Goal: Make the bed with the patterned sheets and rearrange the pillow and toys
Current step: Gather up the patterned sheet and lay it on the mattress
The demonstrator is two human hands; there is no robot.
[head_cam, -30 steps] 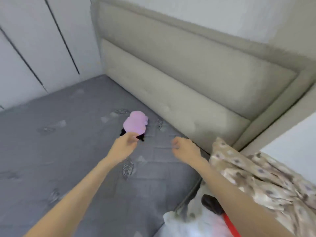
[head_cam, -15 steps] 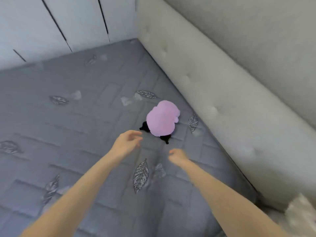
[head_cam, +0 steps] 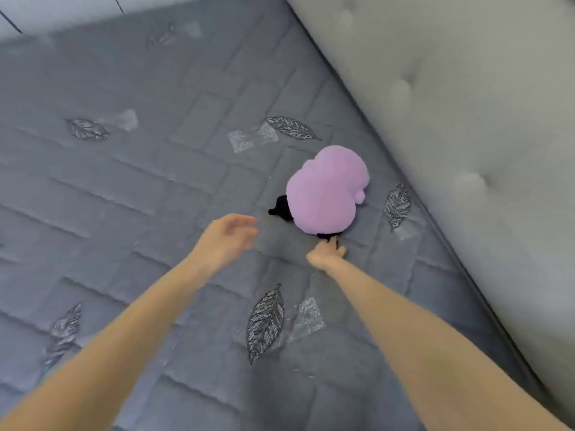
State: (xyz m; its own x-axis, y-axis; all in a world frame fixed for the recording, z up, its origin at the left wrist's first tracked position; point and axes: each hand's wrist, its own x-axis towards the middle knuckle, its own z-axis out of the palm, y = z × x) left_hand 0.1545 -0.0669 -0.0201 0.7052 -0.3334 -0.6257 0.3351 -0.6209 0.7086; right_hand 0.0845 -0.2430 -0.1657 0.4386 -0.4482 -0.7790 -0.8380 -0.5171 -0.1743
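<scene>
Close beside the beige tufted headboard (head_cam: 466, 119), a lilac plush toy (head_cam: 325, 191) lies on the bare grey mattress (head_cam: 124, 213). Its rounded body is uppermost, and two small black parts poke out from under its near and left edges. The toy does not touch the headboard; a strip of quilted fabric with an embroidered leaf (head_cam: 397, 205) shows between them, and more such leaves are scattered across the mattress.

Just below the toy, the right hand (head_cam: 326, 255) reaches in with its fingers bunched together. Their tips are at the black part under the toy's near edge and touch it. Whether they actually pinch it I cannot tell, since the hand is seen end-on.

Left of the toy, the left hand (head_cam: 225, 241) hovers above the mattress, blurred. Its fingers are loosely spread and slightly bent, holding nothing. Their tips are near the toy's other black part but apart from it.

Beyond the toy, at the far edge of the mattress, rises a pale panelled surface (head_cam: 62, 7) with dark seams.
</scene>
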